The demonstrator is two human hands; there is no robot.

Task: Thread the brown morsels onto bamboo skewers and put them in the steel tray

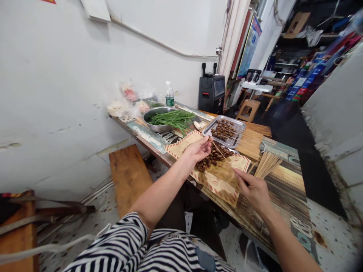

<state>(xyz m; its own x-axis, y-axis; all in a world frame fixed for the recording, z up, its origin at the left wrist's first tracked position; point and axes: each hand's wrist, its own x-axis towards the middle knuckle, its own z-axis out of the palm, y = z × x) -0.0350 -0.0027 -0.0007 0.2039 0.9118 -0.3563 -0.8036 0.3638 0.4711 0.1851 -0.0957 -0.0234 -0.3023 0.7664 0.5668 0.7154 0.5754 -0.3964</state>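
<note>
My left hand (200,151) pinches a small brown pupa-like piece (210,139) at the far tip of a thin bamboo skewer (222,154). The skewer's near end is between the thumb and fingers of my right hand (252,187). Below it, a pile of glossy brown pupa-like pieces (205,163) lies on a patterned paper sheet (219,185) with a red-striped edge. Just beyond, a metal tray (206,132) holds several loaded skewers (224,129), their bare sticks pointing right. A fanned bundle of bare skewers (266,165) rests beyond my right hand.
A steel bowl (146,120) of long green vegetables (171,120) stands at the table's back left, near plastic bags (124,104) and a bottle (169,96). A black speaker (211,94) stands behind the table. A wooden bench (129,173) is at left.
</note>
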